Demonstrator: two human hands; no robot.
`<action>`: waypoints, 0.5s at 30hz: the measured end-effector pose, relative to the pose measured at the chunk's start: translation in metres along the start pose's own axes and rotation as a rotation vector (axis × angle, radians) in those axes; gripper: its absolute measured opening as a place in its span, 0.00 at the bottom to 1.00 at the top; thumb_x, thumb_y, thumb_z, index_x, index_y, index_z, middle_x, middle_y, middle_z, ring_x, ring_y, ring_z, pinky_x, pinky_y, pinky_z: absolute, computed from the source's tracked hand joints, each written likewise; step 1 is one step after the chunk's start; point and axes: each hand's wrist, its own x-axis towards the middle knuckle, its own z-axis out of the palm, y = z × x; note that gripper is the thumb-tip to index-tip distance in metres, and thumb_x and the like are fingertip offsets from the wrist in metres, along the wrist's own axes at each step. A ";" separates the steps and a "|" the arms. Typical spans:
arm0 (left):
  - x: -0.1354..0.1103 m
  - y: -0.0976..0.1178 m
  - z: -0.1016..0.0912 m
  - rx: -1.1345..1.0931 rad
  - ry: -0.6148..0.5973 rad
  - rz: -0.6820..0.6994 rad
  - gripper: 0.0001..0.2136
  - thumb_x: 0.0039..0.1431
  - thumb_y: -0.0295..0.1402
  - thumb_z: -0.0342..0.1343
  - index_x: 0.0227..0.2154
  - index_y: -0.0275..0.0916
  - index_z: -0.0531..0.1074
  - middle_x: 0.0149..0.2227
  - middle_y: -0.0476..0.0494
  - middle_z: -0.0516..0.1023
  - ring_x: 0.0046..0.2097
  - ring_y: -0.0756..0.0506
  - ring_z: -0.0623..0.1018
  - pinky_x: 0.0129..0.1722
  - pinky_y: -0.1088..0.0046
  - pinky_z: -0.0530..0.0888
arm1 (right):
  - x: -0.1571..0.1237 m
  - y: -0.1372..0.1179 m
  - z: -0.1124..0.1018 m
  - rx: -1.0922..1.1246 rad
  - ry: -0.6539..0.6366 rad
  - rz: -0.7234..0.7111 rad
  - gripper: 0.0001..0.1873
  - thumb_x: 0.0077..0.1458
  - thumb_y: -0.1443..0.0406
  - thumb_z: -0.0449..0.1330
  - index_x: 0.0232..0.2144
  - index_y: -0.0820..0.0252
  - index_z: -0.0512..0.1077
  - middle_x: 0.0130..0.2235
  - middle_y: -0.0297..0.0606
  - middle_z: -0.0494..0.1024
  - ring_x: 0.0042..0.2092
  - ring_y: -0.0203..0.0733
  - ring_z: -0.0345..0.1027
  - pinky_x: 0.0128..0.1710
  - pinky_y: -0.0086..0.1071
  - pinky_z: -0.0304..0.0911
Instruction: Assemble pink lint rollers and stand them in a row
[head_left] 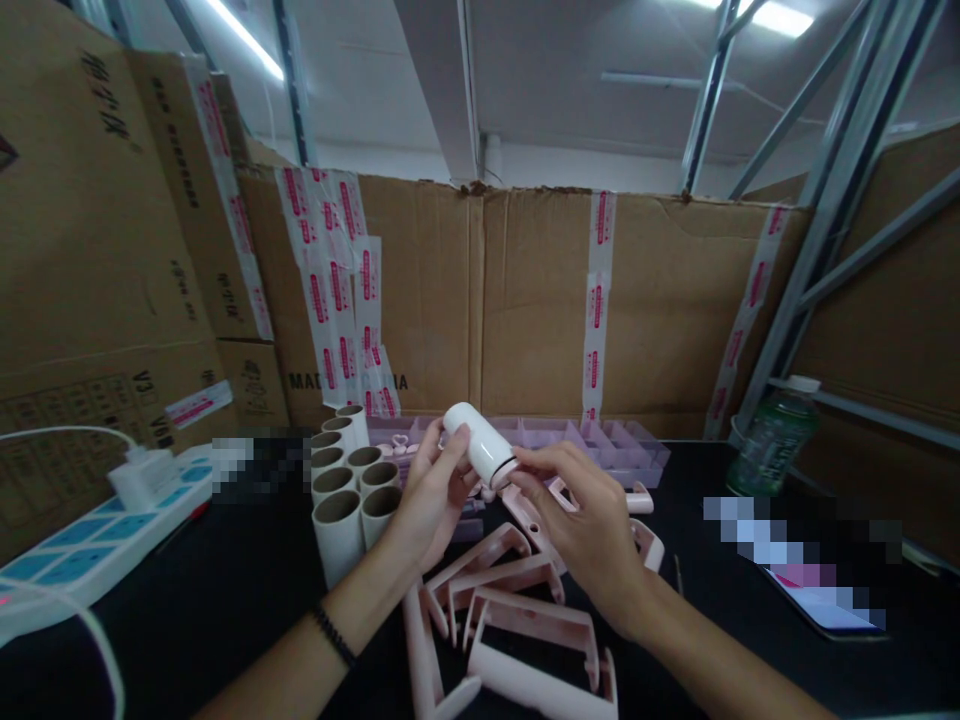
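Both of my hands hold a white cylinder (478, 440) with a rounded top above the black table. My left hand (429, 500) cradles its upper end from the left. My right hand (581, 520) pinches its lower end, where a dark ring and a pink piece show. Below the hands lie several pink plastic frames (517, 610). A cluster of upright cardboard tubes (346, 480) stands just left of my left hand.
A lilac compartment tray (600, 440) lies behind the hands against a cardboard wall (525, 300). A blue-and-white power strip (97, 535) with a white charger lies at left. A green bottle (772, 440) stands at right by a metal rack. A phone (825, 600) lies at the right front.
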 end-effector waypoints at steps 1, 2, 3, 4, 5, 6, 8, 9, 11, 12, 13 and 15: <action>-0.001 0.000 0.000 -0.002 -0.011 -0.023 0.17 0.57 0.40 0.67 0.45 0.43 0.70 0.39 0.50 0.76 0.35 0.51 0.77 0.32 0.79 0.74 | 0.002 -0.001 -0.002 0.022 -0.004 0.030 0.05 0.64 0.68 0.62 0.41 0.56 0.76 0.38 0.36 0.79 0.40 0.39 0.75 0.42 0.33 0.70; -0.002 0.000 0.000 -0.001 -0.020 -0.040 0.16 0.57 0.40 0.66 0.45 0.43 0.70 0.39 0.49 0.76 0.34 0.52 0.76 0.31 0.79 0.74 | 0.004 -0.002 -0.004 0.033 -0.018 0.061 0.03 0.63 0.67 0.63 0.40 0.55 0.76 0.38 0.36 0.79 0.40 0.40 0.74 0.42 0.33 0.70; -0.003 0.001 0.000 0.002 -0.026 -0.049 0.16 0.57 0.39 0.66 0.45 0.42 0.71 0.39 0.49 0.76 0.34 0.52 0.76 0.31 0.79 0.74 | 0.005 -0.002 -0.006 0.037 -0.037 0.088 0.04 0.61 0.65 0.65 0.40 0.55 0.75 0.38 0.36 0.78 0.40 0.40 0.74 0.41 0.34 0.70; -0.004 0.002 0.001 0.006 -0.030 -0.054 0.15 0.58 0.39 0.66 0.45 0.42 0.71 0.39 0.49 0.75 0.34 0.52 0.76 0.30 0.79 0.74 | 0.007 -0.001 -0.009 0.038 -0.060 0.105 0.08 0.60 0.63 0.66 0.42 0.55 0.75 0.40 0.37 0.78 0.41 0.41 0.73 0.42 0.35 0.71; -0.005 0.002 0.002 0.014 -0.035 -0.057 0.14 0.58 0.39 0.65 0.44 0.42 0.72 0.38 0.50 0.75 0.34 0.52 0.76 0.30 0.80 0.74 | 0.009 0.001 -0.011 0.041 -0.090 0.112 0.14 0.58 0.61 0.68 0.46 0.55 0.74 0.43 0.39 0.77 0.44 0.43 0.73 0.45 0.37 0.71; -0.006 0.003 0.003 0.022 -0.043 -0.059 0.14 0.58 0.38 0.65 0.45 0.42 0.72 0.38 0.49 0.75 0.34 0.51 0.76 0.31 0.80 0.74 | 0.010 0.004 -0.013 0.051 -0.125 0.108 0.22 0.57 0.59 0.69 0.52 0.54 0.72 0.49 0.41 0.76 0.49 0.45 0.73 0.49 0.40 0.71; -0.009 0.005 0.006 0.046 -0.077 -0.074 0.15 0.59 0.38 0.64 0.46 0.42 0.72 0.38 0.49 0.76 0.35 0.50 0.76 0.32 0.78 0.75 | 0.013 0.009 -0.018 0.084 -0.218 0.081 0.38 0.53 0.56 0.71 0.63 0.51 0.63 0.61 0.45 0.69 0.61 0.50 0.66 0.59 0.47 0.67; -0.010 0.005 0.007 0.059 -0.098 -0.081 0.15 0.59 0.38 0.64 0.47 0.42 0.72 0.38 0.48 0.76 0.35 0.50 0.76 0.32 0.78 0.75 | 0.014 0.011 -0.020 0.100 -0.273 0.063 0.45 0.52 0.55 0.71 0.67 0.49 0.58 0.66 0.46 0.63 0.66 0.52 0.60 0.63 0.50 0.63; -0.013 0.005 0.010 0.088 -0.134 -0.086 0.18 0.58 0.38 0.64 0.50 0.43 0.71 0.38 0.48 0.76 0.34 0.49 0.76 0.32 0.77 0.75 | 0.015 0.014 -0.023 0.114 -0.375 0.030 0.54 0.51 0.54 0.72 0.71 0.47 0.48 0.72 0.45 0.53 0.71 0.54 0.49 0.67 0.54 0.57; -0.014 0.005 0.011 0.104 -0.141 -0.080 0.19 0.58 0.38 0.63 0.51 0.43 0.71 0.38 0.48 0.77 0.34 0.49 0.76 0.31 0.77 0.74 | 0.016 0.015 -0.024 0.113 -0.413 0.016 0.56 0.51 0.54 0.72 0.72 0.47 0.44 0.73 0.45 0.50 0.72 0.55 0.46 0.68 0.55 0.54; -0.015 0.004 0.013 0.121 -0.140 -0.068 0.19 0.58 0.38 0.63 0.52 0.43 0.70 0.38 0.47 0.77 0.33 0.49 0.75 0.30 0.77 0.74 | 0.017 0.015 -0.024 0.111 -0.444 0.005 0.57 0.51 0.55 0.71 0.73 0.46 0.42 0.74 0.44 0.47 0.73 0.54 0.43 0.69 0.56 0.51; -0.017 0.003 0.015 0.158 -0.116 -0.036 0.20 0.58 0.38 0.62 0.53 0.43 0.69 0.39 0.48 0.76 0.33 0.50 0.74 0.30 0.78 0.72 | 0.017 0.015 -0.024 0.122 -0.482 -0.011 0.57 0.53 0.57 0.70 0.73 0.46 0.40 0.74 0.42 0.45 0.74 0.53 0.41 0.71 0.55 0.47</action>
